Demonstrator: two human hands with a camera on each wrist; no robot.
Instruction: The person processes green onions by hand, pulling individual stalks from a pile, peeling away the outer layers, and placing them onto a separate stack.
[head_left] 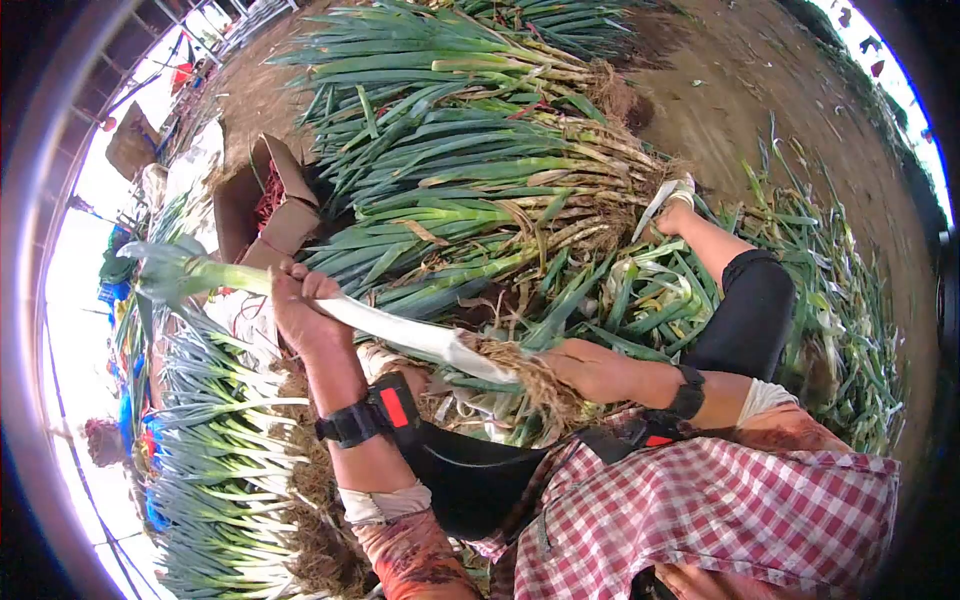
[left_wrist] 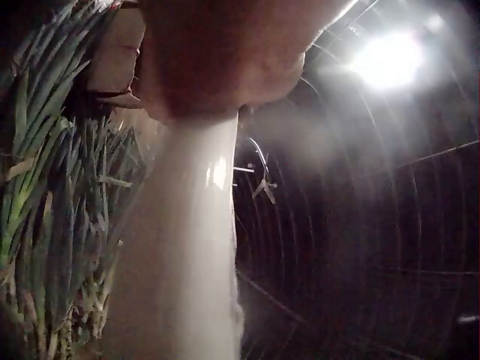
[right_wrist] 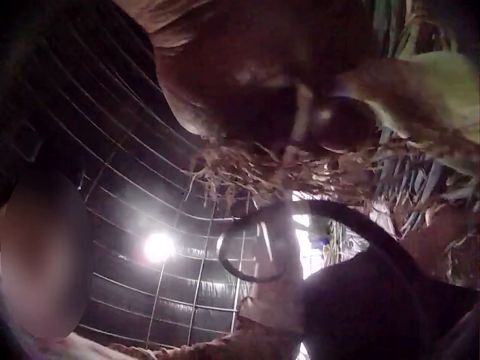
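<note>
brown ground (head_left: 745, 75) is spreading under everything, and on its far side a big pile of leeks (head_left: 480, 165) is lying with green tops pointing left and rooty ends right. a near-left stack (head_left: 225, 455) of white-stemmed leeks is lying much the same way. loose scraps (head_left: 835, 310) of leaf are covering the ground on the right. the person is wearing a red-and-white checked cloth (head_left: 690, 510) and is stretching one foot (head_left: 678, 212) out to the pile's root ends. an open box (head_left: 237, 205) is standing left of the pile, with something red showing inside.

one leek (head_left: 390, 325) is hanging slantwise in front of the person, leafy end left, roots (head_left: 540, 385) right and nearer. the left hand (head_left: 312, 310) is curling its fingers snugly round the stalk below the leaves. the right hand (head_left: 605, 372) is touching the roots, its fingers bending in; i can't tell whether they are gripping. a dark band (head_left: 352, 424) is circling the left wrist, another (head_left: 688, 392) the right.
</note>
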